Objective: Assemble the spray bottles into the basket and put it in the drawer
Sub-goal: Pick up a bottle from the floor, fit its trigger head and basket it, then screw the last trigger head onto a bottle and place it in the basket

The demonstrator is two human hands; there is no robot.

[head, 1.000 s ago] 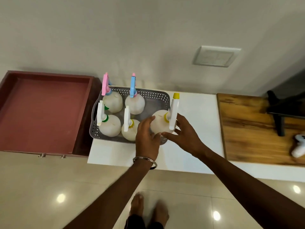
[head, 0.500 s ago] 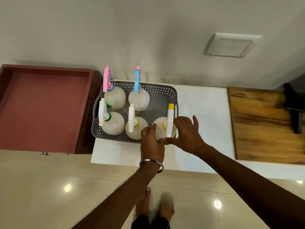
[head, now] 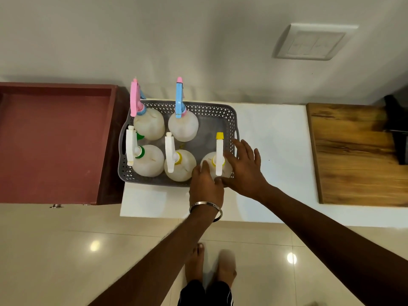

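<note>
Five spray bottles [head: 180, 165] in one basket [head: 229, 117], both hands' fingers [head: 244, 149] seemingly released

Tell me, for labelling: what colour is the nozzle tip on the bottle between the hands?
Yellow nozzle tip, head view.

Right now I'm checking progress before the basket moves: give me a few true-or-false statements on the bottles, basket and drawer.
1. Five spray bottles stand in the grey perforated plastic basket. True.
2. The basket sits inside the reddish-brown wooden drawer. False: it is on the white counter beside it.
3. The yellow-nozzled spray bottle lies on its side. False: upright.
4. Left hand and right hand are both at that bottle. True.
</note>
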